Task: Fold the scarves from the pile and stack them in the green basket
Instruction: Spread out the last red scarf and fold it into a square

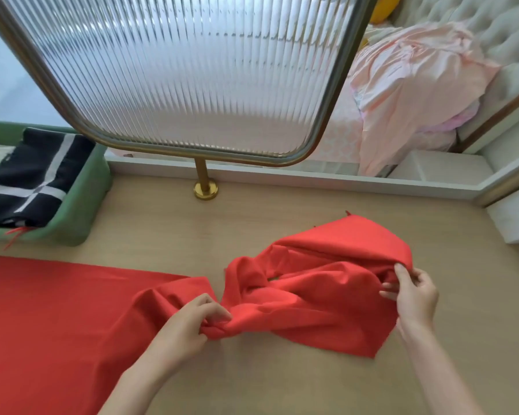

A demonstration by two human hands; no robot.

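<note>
Hands are both pinching the red scarf [312, 298], which is lying twisted on the surface [252, 384]: left hand [192, 320] at the bunched middle, right hand [412, 292] at the right end. Untwisting and flattening before folding is looking wise. Far left, the green basket [81, 205] is holding a folded black striped scarf [33, 175].
</note>
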